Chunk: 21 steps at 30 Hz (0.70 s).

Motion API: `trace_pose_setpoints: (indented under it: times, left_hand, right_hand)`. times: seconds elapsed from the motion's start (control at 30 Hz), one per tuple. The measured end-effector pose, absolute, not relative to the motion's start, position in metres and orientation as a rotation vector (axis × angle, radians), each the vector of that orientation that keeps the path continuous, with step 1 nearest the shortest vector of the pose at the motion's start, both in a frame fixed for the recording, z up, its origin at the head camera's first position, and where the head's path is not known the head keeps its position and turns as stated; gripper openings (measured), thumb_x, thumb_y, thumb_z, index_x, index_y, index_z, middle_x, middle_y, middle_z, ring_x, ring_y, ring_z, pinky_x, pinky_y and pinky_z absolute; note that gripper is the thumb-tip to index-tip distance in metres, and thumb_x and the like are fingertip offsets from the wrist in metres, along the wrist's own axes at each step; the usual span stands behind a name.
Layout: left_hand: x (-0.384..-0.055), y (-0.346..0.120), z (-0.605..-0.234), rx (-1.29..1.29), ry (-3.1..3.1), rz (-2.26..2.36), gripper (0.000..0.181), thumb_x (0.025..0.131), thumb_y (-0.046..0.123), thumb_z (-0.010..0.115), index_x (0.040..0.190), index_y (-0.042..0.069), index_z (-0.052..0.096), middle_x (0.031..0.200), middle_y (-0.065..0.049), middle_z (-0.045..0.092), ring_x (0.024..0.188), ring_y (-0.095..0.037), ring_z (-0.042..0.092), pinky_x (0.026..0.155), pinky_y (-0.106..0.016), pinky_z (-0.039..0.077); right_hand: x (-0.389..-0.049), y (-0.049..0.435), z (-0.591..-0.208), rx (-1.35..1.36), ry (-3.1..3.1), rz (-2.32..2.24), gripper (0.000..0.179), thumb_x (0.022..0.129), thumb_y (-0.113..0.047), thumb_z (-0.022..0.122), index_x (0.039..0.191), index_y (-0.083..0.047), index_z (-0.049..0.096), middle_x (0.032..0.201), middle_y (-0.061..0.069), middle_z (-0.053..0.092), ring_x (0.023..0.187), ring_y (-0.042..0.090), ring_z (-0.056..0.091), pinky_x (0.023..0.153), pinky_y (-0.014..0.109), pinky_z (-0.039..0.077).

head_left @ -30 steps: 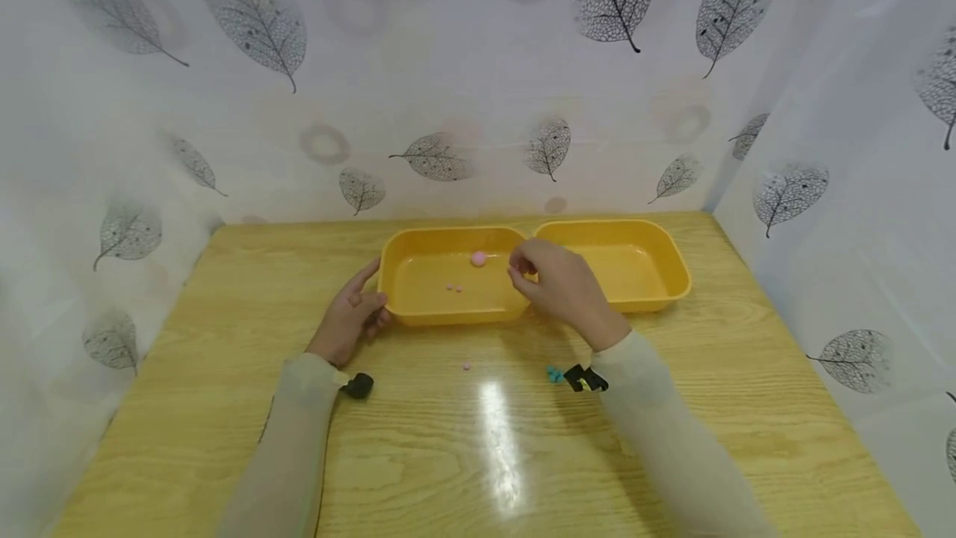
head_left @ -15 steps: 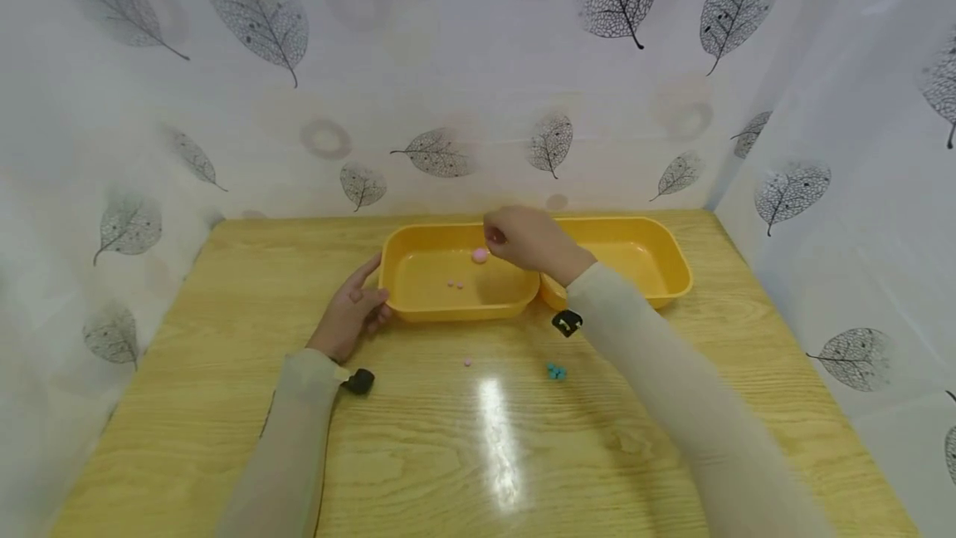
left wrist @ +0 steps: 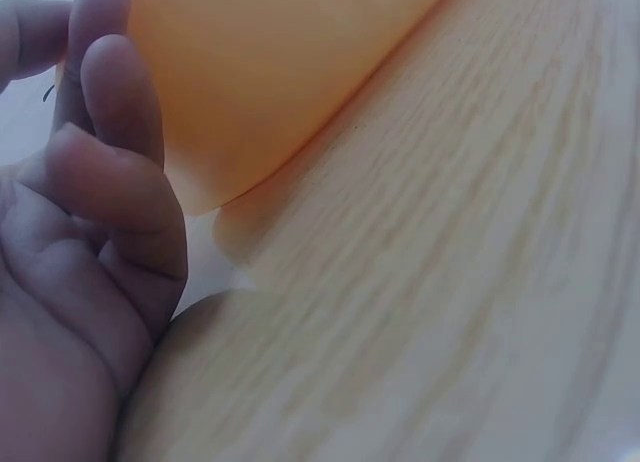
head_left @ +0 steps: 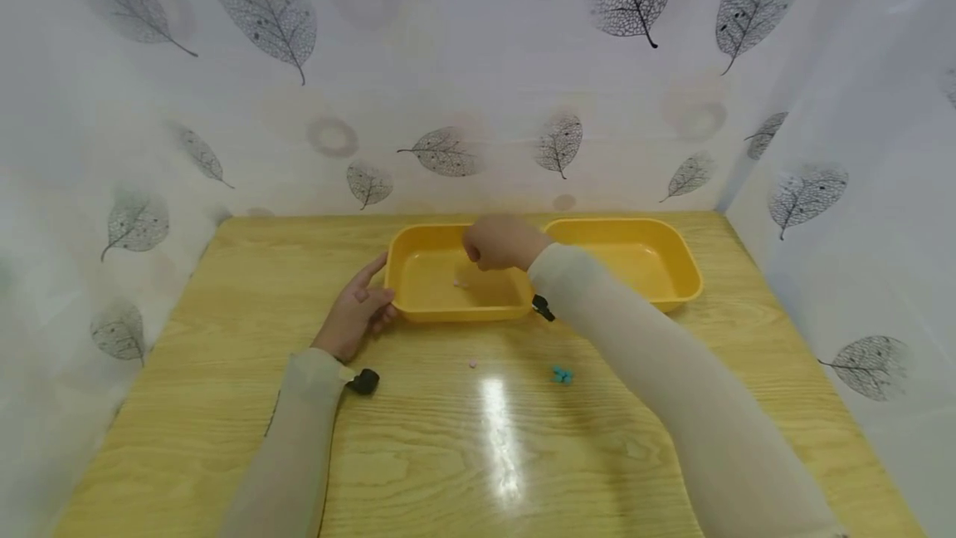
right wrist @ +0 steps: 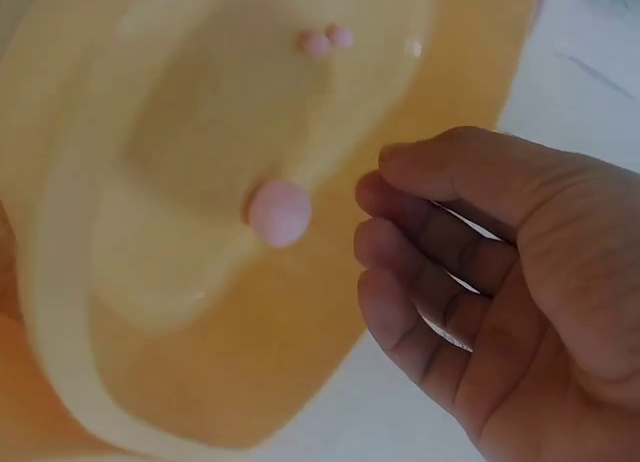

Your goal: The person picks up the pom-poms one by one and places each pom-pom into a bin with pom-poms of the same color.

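My left hand [head_left: 354, 318] holds the left end of a yellow plastic tray [head_left: 463, 314], its thumb and forefinger at the wall. In the left wrist view, other fingers [left wrist: 130, 192] curve beside the tray's outer wall [left wrist: 250, 82]. Over the tray's right half hovers my right hand [head_left: 502, 242]. In the right wrist view its fingers [right wrist: 395, 312] are loosely bent and nothing shows between them. A pink ball [right wrist: 280, 213] lies in the tray, apart from the fingertips; the head view hides it behind the hand. Two small pink beads [right wrist: 328, 40] lie farther off in the tray.
A second yellow tray [head_left: 675, 272] stands against the first on the right. On the wooden table [head_left: 418, 430] in front are one small pink bead [head_left: 473, 364] and a cluster of blue-green pieces [head_left: 563, 375]. A leaf-patterned curtain [head_left: 508, 81] hangs behind.
My right hand has moved left from the gap between the trays to above the first tray, covering the pink ball in the head view. My left hand stays at the tray's end.
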<state>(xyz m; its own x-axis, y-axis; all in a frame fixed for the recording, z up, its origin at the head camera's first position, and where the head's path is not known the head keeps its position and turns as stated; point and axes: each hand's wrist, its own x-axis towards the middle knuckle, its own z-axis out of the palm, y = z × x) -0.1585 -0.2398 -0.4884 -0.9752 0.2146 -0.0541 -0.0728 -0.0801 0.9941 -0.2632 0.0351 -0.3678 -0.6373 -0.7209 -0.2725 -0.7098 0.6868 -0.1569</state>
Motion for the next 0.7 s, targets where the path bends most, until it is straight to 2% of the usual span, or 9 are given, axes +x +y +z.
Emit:
trace_pose_setpoints:
  times: [0.1,0.17,0.27,0.37,0.47,0.63,0.7]
  left_hand:
    - [-0.158,-0.239,-0.487,0.176,1.974,2.180,0.066,0.106,0.009,0.057,0.164,0.018,0.027,0.072,0.004,0.070,0.063,-0.009,0.061,0.052,-0.021,0.045]
    - [-0.157,-0.239,-0.487,0.182,1.968,2.183,0.066,0.106,0.008,0.056,0.164,0.018,0.027,0.072,0.004,0.070,0.063,-0.009,0.061,0.052,-0.021,0.045]
    - [-0.157,-0.238,-0.486,0.174,1.971,2.184,0.066,0.106,0.007,0.056,0.164,0.019,0.028,0.071,0.004,0.070,0.063,-0.009,0.061,0.051,-0.021,0.045]
    - [-0.158,-0.238,-0.486,0.161,1.979,2.174,0.066,0.106,0.008,0.057,0.164,0.020,0.028,0.071,0.004,0.070,0.063,-0.009,0.061,0.052,-0.021,0.045]
    - [-0.158,-0.239,-0.487,0.150,1.990,2.164,0.066,0.106,0.009,0.058,0.164,0.020,0.028,0.071,0.004,0.070,0.063,-0.009,0.061,0.052,-0.021,0.046]
    - [-0.158,-0.240,-0.486,0.146,2.010,2.143,0.065,0.107,0.011,0.058,0.164,0.021,0.029,0.072,0.004,0.070,0.064,-0.010,0.061,0.053,-0.022,0.046]
    - [-0.158,-0.239,-0.486,0.150,2.015,2.137,0.065,0.107,0.011,0.058,0.164,0.022,0.029,0.072,0.004,0.070,0.064,-0.010,0.060,0.053,-0.022,0.046]
  right_hand:
    - [-0.262,0.031,-0.376,-1.134,2.525,-0.047,0.041,0.080,0.009,0.052,0.062,-0.020,0.029,0.061,-0.004,0.019,0.060,0.012,0.013,0.058,0.029,0.016]
    - [-0.261,0.029,-0.381,-1.121,2.506,-0.049,0.044,0.081,0.009,0.051,0.060,-0.020,0.027,0.060,-0.004,0.016,0.059,0.012,0.010,0.057,0.029,0.015]
    - [-0.259,0.028,-0.386,-1.101,2.488,-0.067,0.046,0.090,0.006,0.056,0.061,-0.019,0.030,0.060,-0.004,0.020,0.059,0.012,0.013,0.057,0.029,0.017]
    - [-0.257,0.029,-0.388,-1.120,2.475,-0.050,0.044,0.102,-0.012,0.063,0.065,-0.019,0.039,0.063,-0.004,0.032,0.060,0.012,0.025,0.059,0.027,0.026]
    - [-0.256,0.029,-0.389,-1.140,2.460,-0.036,0.042,0.105,-0.031,0.062,0.069,-0.019,0.044,0.067,-0.004,0.038,0.064,0.012,0.033,0.062,0.027,0.031]
    - [-0.256,0.027,-0.395,-1.164,2.434,-0.039,0.047,0.107,-0.028,0.059,0.066,-0.018,0.038,0.066,-0.003,0.029,0.062,0.012,0.026,0.059,0.028,0.025]
    - [-0.255,0.026,-0.397,-1.162,2.438,-0.034,0.045,0.108,-0.025,0.058,0.067,-0.018,0.040,0.067,-0.003,0.032,0.062,0.012,0.028,0.060,0.027,0.027]
